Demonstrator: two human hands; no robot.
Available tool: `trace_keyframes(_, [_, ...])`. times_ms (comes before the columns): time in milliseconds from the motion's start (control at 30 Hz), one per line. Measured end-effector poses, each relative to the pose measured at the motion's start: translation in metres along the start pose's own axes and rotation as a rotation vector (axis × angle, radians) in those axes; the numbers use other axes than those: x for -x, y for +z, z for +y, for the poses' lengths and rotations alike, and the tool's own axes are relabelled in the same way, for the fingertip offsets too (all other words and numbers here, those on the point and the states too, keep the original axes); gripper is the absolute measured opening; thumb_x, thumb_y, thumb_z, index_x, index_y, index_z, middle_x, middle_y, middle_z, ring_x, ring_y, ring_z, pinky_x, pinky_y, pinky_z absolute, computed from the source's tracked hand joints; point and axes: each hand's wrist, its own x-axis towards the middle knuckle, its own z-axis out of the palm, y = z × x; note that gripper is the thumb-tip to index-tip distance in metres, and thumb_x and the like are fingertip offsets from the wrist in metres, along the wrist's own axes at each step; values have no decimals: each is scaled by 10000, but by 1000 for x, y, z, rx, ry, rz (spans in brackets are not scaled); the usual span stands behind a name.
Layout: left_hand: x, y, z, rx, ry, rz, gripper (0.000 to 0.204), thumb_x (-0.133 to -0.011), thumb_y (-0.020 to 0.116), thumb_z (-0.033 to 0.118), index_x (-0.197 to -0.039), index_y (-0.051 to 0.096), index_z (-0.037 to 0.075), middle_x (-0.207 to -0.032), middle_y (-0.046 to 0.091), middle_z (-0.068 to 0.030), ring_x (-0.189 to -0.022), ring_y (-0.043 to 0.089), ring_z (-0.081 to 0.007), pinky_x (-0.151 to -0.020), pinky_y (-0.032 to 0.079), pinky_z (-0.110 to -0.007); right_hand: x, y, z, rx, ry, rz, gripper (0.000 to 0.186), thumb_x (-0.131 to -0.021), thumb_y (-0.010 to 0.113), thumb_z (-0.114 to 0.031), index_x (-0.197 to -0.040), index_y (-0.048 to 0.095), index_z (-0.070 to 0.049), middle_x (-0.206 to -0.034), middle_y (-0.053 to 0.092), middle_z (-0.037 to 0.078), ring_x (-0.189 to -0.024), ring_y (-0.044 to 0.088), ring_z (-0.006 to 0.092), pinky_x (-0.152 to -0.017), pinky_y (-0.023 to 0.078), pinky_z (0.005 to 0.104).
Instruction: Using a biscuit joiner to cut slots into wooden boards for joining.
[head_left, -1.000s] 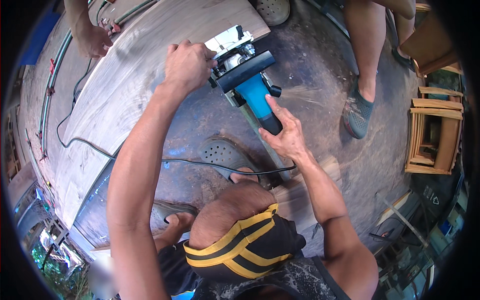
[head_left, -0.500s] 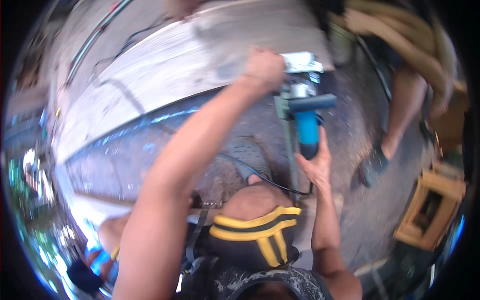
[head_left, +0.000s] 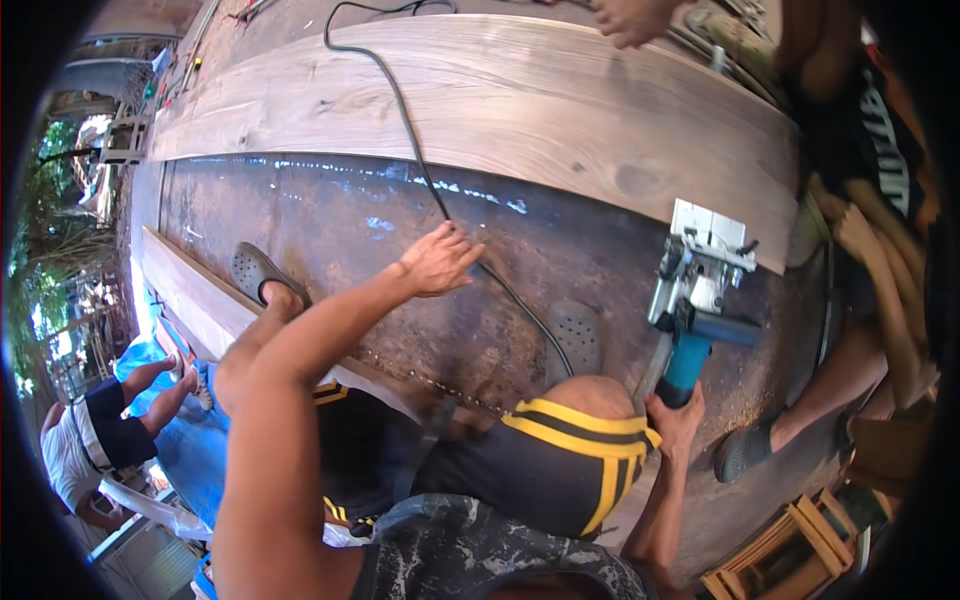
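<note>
My right hand [head_left: 677, 422] is wrapped round the black end of a teal corded power tool [head_left: 690, 362]. The tool has a silver base plate and a dark side handle, and its head points away from me, by the near edge of a long wooden board [head_left: 600, 130]. Left of it, my left hand [head_left: 440, 262] is closed on a black power cord [head_left: 408, 120], which runs up across the board and down past my knee. Part of the cord is hidden behind the fingers.
A dark stained metal surface [head_left: 330, 225] lies under my feet. At the far edge a co-worker's hand [head_left: 635, 18] is near the board; another person's leg and sandal [head_left: 745, 452] are at the right. Wooden frames [head_left: 780, 555] stand lower right. A narrow plank [head_left: 195, 290] lies at left.
My left hand has left the tool's head and moved left to the cord, which now lies over the board. The tool has come nearer and to the right, still in my right hand.
</note>
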Motion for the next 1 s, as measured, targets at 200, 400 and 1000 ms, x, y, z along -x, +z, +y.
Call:
trace_keyframes(200, [68,-51,-108,48,142,-466,433,-941,645,498,-951,707,70,-875,689,-77,-961,639,-251,-999,416,-438,19,34,-20,58,-14,216,501,-680,840,-124,-1125,641,-9,-913,659,72,-828,640,206,-786,540,371])
trace_keyframes(400, [156,-86,-252,169,-9,-435,610,-997,525,623,-802,726,81,-780,707,-107,-856,680,-262,-977,428,-414,27,90,-167,348,11,68,390,-678,816,-115,-1016,664,6,-856,676,59,-760,626,165,-736,540,333])
trace_keyframes(1000, [209,-38,-594,405,197,33,558,-691,824,579,-884,691,73,-942,647,-109,-1007,588,-334,-933,387,-493,169,308,-393,393,258,360,556,-624,841,-250,-1056,647,41,-899,674,176,-849,664,300,-834,534,413])
